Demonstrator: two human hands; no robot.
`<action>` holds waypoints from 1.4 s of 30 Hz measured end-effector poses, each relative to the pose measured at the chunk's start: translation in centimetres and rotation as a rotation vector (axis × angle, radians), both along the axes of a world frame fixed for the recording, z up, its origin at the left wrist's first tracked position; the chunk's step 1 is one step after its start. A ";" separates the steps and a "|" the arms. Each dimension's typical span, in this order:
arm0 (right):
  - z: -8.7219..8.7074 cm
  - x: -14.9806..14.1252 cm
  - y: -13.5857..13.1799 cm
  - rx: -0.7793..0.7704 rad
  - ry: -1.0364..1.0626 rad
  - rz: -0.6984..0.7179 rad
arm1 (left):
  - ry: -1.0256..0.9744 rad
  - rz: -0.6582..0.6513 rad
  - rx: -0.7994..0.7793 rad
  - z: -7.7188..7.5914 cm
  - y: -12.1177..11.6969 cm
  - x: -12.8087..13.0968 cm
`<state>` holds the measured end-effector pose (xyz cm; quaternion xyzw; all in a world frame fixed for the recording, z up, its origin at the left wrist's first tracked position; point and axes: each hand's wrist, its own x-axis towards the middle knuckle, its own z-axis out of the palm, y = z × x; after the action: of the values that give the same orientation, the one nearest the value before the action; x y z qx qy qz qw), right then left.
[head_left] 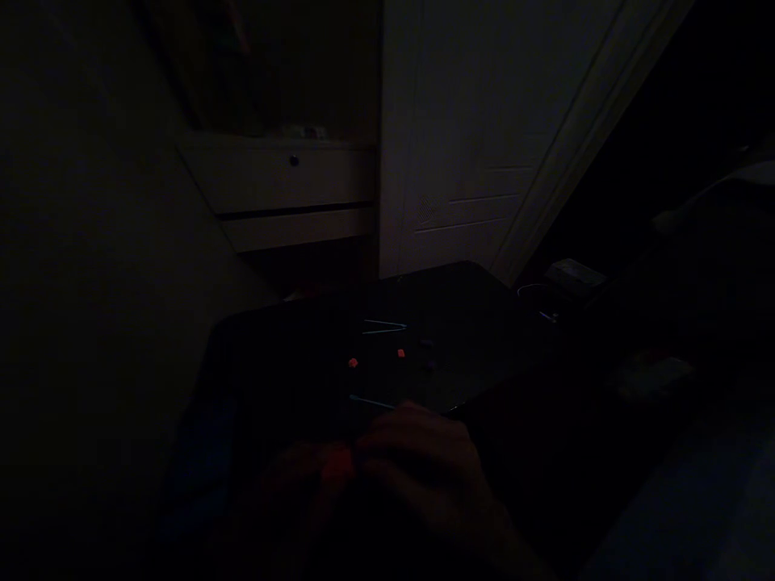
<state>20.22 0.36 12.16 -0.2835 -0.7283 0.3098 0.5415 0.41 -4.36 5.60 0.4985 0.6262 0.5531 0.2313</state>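
Note:
Low in the very dark head view, my right hand [424, 456] is closed, its fingers curled toward my left hand [299, 472]. The left hand is barely lit and looks closed too. A red glow [337, 463] shows where the fingertips meet; what they pinch there is hidden. Just beyond the right knuckles lies a thin pale stick with a widened end [370, 401], partly covered by that hand. Farther off are a small orange-red piece [353, 363], another orange-red piece [400, 353] and a thin V-shaped pair of pale rods [385, 326].
The pieces lie on a dark tabletop [291, 347]. Two small dark lumps, one dark lump [426, 344] behind the other dark lump [429, 366], sit to the right. Behind stand a drawer unit [303, 181] and a pale door [460, 145]. A pale box [575, 274] is at right.

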 end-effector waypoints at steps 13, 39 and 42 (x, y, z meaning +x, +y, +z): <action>-1.0 0.2 0.2 -0.647 0.329 0.080 | -0.060 0.055 -0.024 -0.7 0.2 0.4; -1.1 -1.2 -0.9 -0.091 0.082 -0.107 | 0.067 -0.033 0.053 -1.4 -0.2 -1.5; -0.9 -1.0 -0.8 -0.088 0.056 -0.100 | 0.092 -0.024 0.077 -1.6 -0.1 -1.1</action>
<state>19.25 -0.44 11.23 -0.3343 -0.6834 0.3217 0.5636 -0.66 -4.49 4.04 0.5391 0.6086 0.5505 0.1896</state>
